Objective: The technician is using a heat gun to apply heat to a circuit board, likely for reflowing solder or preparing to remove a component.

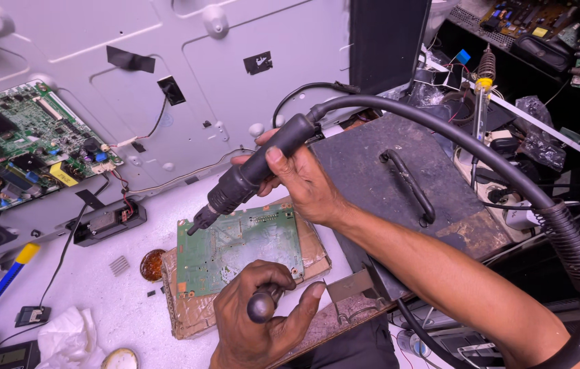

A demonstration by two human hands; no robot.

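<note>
Hot-air handpiece (249,179) gripped in right hand (304,181), nozzle aimed at green circuit board (239,247) on cardboard, counter middle. Left hand (263,321) closed round dark tool handle (263,304). Heating stage, looks like; steady nozzle hover needed next.

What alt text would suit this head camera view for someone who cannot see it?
A person's right hand points a black hot-air tool with a thick hose at a green circuit board lying on cardboard, while the left hand grips a dark tool handle beside it. A larger circuit board sits on a grey metal panel behind.
</note>
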